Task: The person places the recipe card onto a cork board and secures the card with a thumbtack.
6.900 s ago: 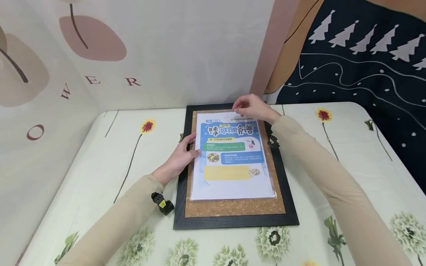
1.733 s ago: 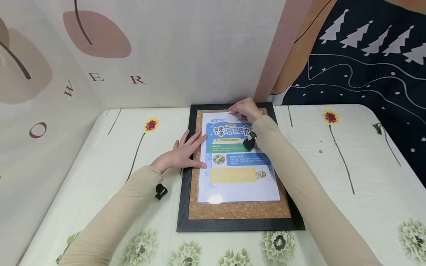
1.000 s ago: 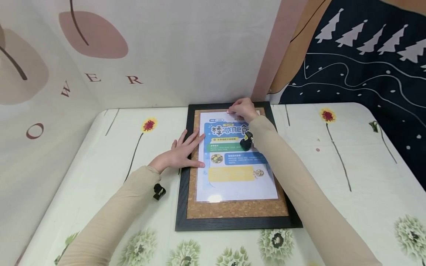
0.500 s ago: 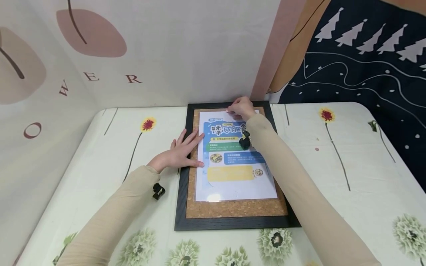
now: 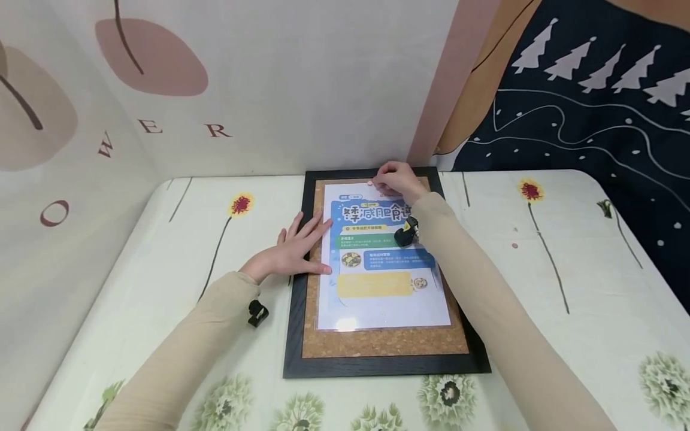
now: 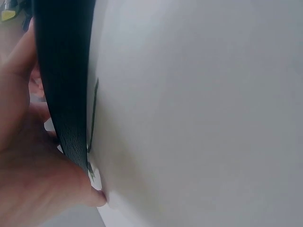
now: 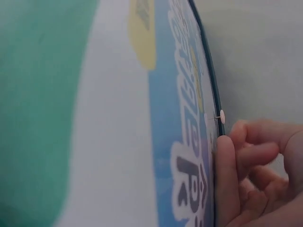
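A printed sheet (image 5: 383, 312) in a clear glossy cover lies on a cork board (image 5: 377, 345) with a black frame (image 5: 377, 365). Near the sheet's top edge stands a thumbtack (image 7: 222, 117) with a pale round head, its thin pin showing side-on in the right wrist view. The fingers of my right hand (image 5: 400, 179) are bent close beside the tack's head, a small gap between them and it. My left hand (image 5: 291, 250) is spread over the left rail of the frame, thumb and fingertips reaching the sheet's left edge.
The board lies on a table with a flowered cloth (image 5: 539, 335). A pale printed curtain (image 5: 302, 84) rises right behind the board, and a dark one with white trees (image 5: 582, 120) stands at the right. Each wrist wears a small black camera (image 5: 258, 312).
Earlier my left hand held the sheet's left edge; now it lies spread there. My right fingers, at the tack half a second ago, have come off it slightly rightward, baring its head.
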Available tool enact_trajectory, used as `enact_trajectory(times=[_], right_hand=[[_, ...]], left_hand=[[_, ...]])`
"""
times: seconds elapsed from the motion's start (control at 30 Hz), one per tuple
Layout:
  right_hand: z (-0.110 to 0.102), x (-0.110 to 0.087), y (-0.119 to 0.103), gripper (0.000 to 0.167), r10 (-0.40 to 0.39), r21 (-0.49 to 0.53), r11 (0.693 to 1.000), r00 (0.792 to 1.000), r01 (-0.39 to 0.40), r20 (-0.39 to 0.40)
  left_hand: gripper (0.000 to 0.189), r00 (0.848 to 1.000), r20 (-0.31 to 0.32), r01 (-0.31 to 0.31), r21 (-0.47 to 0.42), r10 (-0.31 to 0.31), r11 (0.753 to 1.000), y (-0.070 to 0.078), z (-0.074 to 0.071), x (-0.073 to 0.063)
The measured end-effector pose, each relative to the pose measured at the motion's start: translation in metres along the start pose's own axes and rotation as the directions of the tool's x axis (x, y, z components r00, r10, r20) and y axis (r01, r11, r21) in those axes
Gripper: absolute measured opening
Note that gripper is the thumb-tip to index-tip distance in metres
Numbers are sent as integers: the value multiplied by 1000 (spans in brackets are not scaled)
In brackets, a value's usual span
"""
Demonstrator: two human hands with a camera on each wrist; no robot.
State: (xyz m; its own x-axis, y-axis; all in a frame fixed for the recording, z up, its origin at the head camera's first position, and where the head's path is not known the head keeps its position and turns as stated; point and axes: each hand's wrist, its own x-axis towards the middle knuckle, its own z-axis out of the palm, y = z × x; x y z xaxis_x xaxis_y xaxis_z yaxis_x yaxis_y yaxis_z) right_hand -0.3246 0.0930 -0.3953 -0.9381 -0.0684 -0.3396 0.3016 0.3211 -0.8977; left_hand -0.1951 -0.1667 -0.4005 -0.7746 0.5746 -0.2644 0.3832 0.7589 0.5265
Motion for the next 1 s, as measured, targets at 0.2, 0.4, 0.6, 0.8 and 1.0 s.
enact_trajectory(times=[0.2, 0.4, 0.6, 0.8, 1.0], right_hand=[[1, 1, 2, 13, -43, -47, 998, 998, 45, 34], [5, 0, 0, 11, -39, -70, 997, 999, 40, 18], [8, -2, -4, 9, -51, -102, 994, 999, 50, -10], [9, -1, -4, 10, -59, -126, 991, 998, 54, -37], [8, -1, -4, 10, -47, -128, 991, 998, 42, -34]], left_hand=[[100, 1000, 5, -1, -6, 1, 1000, -1, 1, 1], [100, 1000, 4, -1, -10, 1, 1000, -1, 2, 1], [100, 1000, 1, 4, -8, -4, 1000, -2, 1, 1], [100, 1000, -3, 0, -11, 0, 1000, -2, 2, 1], [101, 1000, -5, 3, -4, -3, 1000, -2, 2, 1]])
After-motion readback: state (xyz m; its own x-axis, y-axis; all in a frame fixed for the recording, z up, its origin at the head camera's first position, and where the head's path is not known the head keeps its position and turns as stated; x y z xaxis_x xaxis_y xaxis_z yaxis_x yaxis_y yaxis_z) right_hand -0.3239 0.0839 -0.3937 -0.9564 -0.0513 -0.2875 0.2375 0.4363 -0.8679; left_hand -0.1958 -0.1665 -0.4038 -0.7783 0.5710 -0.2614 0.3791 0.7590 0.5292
